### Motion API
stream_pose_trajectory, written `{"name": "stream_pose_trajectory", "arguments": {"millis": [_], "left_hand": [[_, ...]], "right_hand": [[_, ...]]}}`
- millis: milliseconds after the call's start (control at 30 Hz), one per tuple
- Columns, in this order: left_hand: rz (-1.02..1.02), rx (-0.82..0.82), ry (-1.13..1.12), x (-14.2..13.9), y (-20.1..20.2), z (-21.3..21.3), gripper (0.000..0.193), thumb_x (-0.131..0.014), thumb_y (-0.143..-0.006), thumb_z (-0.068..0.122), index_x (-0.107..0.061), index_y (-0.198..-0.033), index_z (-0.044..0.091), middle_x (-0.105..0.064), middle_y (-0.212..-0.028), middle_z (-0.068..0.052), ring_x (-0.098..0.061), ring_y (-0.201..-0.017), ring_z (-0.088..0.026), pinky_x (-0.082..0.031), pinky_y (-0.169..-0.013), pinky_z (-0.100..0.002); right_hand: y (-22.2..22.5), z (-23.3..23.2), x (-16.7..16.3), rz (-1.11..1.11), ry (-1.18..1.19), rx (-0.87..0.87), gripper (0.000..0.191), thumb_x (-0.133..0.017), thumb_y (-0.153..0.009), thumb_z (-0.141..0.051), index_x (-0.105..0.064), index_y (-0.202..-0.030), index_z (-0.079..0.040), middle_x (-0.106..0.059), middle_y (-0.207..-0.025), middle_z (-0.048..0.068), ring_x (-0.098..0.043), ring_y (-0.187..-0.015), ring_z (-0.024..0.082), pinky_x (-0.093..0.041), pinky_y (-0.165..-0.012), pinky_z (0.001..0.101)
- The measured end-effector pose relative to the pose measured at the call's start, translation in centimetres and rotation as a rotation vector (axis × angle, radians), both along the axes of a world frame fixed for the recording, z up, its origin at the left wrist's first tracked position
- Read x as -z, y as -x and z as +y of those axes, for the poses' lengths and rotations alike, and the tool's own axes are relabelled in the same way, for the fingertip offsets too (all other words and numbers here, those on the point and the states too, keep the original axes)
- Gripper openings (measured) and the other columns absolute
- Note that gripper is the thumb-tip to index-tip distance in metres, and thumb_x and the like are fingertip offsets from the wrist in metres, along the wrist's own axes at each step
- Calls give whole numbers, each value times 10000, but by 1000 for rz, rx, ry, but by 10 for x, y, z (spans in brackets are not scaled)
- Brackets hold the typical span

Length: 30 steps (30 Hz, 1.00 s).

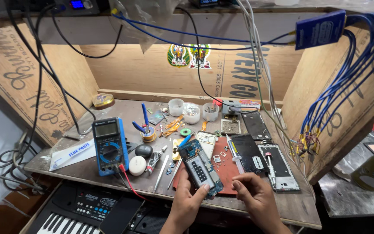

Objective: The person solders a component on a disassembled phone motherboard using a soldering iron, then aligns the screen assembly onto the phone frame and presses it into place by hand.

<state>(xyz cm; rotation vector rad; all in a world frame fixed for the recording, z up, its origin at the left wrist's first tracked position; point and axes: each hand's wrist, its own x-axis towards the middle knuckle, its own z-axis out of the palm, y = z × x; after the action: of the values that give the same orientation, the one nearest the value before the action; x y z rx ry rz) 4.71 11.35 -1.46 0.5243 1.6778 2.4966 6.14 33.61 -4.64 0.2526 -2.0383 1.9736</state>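
Low in the frame's centre, the left hand [186, 200] has its grip closed around a stripped phone [200, 168], tilted above the table [87, 169] edge. Just right, the right hand [256, 197] rests loosely curled, empty, by a red mat [226, 171]. A blue multimeter [110, 145] lies left.

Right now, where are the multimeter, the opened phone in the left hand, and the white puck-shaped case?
multimeter [110, 146]: head view, on its dial.
opened phone [200, 168]: head view, on the dark shield at its middle.
left hand [187, 200]: head view, on the back of the hand.
white puck-shaped case [137, 165]: head view, on its top.
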Motion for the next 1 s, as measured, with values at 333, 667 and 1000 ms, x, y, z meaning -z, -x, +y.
{"name": "stream_pose_trajectory", "arguments": {"millis": [333, 667, 1000], "left_hand": [[87, 120, -18, -5, 19, 32, 356, -637, -956, 39, -555, -1292, -42, -717, -1165, -107, -682, -1053, -146, -558, -943, -303], [31, 149, 17, -2, 19, 28, 404, -662, -939, 63, -579, -1322, -37, -736, -1140, -95, -692, -1035, -139, -562, -926, -301], [77, 196, 24, -5, 18, 25, 557, -708, -878, 20, -510, -1396, -30, -691, -1219, -99, -666, -1126, -150, -534, -1006, -320]], "right_hand": [[4, 8, -23, -89, 152, -95, 430, -719, -884, -59, -618, -1300, -31, -669, -873, 27, -617, -735, 97, -524, -656, 253], [9, 6, -13, -58, 110, -72, 395, -760, -868, -25, -604, -1230, -25, -654, -823, 26, -604, -735, 76, -496, -653, 227], [7, 6, -18, -41, 90, -47, 375, -754, -866, -30, -591, -1204, -31, -676, -825, 36, -634, -729, 80, -525, -652, 229]]}}
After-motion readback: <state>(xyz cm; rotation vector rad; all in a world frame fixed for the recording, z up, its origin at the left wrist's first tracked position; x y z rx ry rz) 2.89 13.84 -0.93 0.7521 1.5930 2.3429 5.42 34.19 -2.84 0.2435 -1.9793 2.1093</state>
